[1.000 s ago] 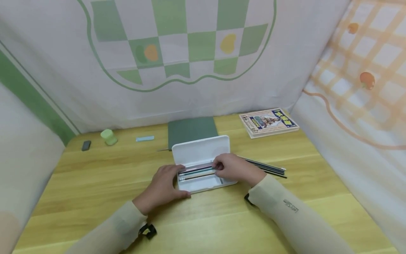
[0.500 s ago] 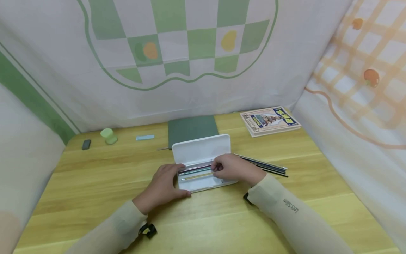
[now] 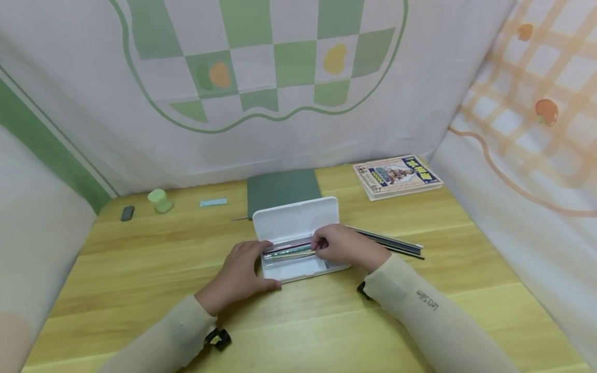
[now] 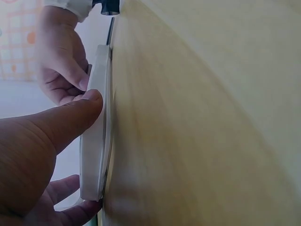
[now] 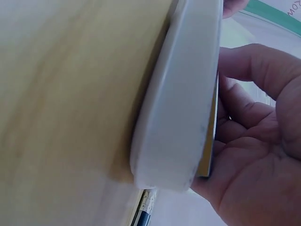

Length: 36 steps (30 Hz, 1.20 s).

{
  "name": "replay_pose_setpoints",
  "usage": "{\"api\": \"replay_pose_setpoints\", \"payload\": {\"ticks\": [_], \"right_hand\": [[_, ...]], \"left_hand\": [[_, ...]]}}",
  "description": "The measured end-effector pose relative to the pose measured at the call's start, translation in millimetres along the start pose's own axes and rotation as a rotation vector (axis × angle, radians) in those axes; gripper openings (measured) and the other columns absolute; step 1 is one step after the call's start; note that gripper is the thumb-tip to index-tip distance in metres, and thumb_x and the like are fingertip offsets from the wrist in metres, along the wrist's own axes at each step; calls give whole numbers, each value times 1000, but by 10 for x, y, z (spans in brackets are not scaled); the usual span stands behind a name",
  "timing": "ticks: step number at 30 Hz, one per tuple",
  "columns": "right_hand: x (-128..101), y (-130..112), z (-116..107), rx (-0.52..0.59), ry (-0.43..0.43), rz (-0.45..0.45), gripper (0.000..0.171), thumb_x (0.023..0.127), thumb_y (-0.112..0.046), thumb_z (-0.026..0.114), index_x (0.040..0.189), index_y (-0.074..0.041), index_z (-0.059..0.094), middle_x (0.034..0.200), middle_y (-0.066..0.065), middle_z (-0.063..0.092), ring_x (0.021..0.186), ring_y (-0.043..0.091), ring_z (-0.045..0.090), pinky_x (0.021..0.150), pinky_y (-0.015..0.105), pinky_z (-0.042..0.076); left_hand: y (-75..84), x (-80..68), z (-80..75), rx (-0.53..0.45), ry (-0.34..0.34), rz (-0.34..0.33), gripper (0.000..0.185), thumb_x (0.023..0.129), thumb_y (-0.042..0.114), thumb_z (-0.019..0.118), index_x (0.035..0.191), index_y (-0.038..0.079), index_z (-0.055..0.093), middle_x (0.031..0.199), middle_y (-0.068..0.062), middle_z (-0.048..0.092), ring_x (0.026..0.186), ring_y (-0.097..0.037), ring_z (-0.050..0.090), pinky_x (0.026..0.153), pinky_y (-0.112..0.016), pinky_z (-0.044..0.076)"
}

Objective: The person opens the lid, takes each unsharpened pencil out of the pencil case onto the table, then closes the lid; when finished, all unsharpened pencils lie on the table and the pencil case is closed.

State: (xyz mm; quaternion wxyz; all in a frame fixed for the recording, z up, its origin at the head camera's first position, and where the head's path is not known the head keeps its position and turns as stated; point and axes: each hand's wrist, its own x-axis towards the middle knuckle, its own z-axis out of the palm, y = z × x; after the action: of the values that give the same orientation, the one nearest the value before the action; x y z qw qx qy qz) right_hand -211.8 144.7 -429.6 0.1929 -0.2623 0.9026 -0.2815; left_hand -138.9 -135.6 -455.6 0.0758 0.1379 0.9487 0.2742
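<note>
A white pencil case [image 3: 296,270] lies on the table with its lid [image 3: 295,221] raised at the back. Several pencils lie lengthwise inside, among them a yellow pencil [image 3: 298,255] in front of teal and dark ones. My left hand [image 3: 239,273] grips the case's left end; in the left wrist view the thumb [image 4: 77,115] presses the front wall. Curled fingers of my right hand [image 3: 344,245] pinch the yellow pencil over the right half of the case, hiding its right end. A gold-coloured strip [image 5: 207,146] shows between case and palm in the right wrist view.
Several dark pencils [image 3: 396,245] lie right of the case. Behind it is a dark green notebook [image 3: 282,189]; a thick book [image 3: 397,177] lies at the back right. Farther left are a light blue strip [image 3: 213,202], a green hourglass-shaped object [image 3: 160,200] and a grey block [image 3: 127,213].
The yellow pencil has shifted backward inside the case, closer to the teal pencils, with my right hand on it. My left hand keeps its place on the case.
</note>
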Motion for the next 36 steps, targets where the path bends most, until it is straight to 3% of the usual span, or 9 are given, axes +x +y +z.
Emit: {"api": "replay_pose_setpoints", "payload": {"ticks": [9,16,25,28,32,36], "right_hand": [[-194,13,-220,55,52,4,7,93,-9,71,99,-10,75,89,-3,67,83,15,58,76,34,52],[-521,162,-543,34,204,1,10,91,-12,72,100,-12,75,94,-2,71,87,15,62,80,36,54],[-922,592,-927,25,340,164,20,97,-21,71,111,-7,73,102,5,72,94,21,65,87,40,53],[-918,844,-935,27,328,183,20,97,-21,71,109,-5,73,101,6,72,93,21,64,86,40,53],[-875,1140,-882,15,245,222,19,95,-20,71,105,-5,74,98,4,72,89,19,63,82,38,53],[-825,1265,-830,-12,190,224,19,94,-23,72,102,-6,74,96,3,72,87,18,62,80,39,52]], "left_hand": [[-12,5,-13,13,-1,-1,98,72,56,92,152,18,50,153,-6,52,144,-33,38,121,-52,29],[-28,1,-27,19,0,2,97,73,56,91,152,18,50,153,-6,52,145,-32,38,121,-51,28],[-32,-3,-28,10,-10,-4,97,73,57,91,152,18,50,154,-7,51,145,-34,38,122,-53,27],[-27,-7,-19,12,-10,-1,97,73,57,91,152,18,50,154,-7,51,145,-33,38,122,-52,28],[-21,-11,-15,10,-8,18,96,73,56,91,151,17,51,153,-8,52,144,-34,39,121,-53,28],[-26,-7,-15,12,-3,22,95,74,55,91,151,16,51,152,-8,52,144,-35,39,121,-54,28]]}}
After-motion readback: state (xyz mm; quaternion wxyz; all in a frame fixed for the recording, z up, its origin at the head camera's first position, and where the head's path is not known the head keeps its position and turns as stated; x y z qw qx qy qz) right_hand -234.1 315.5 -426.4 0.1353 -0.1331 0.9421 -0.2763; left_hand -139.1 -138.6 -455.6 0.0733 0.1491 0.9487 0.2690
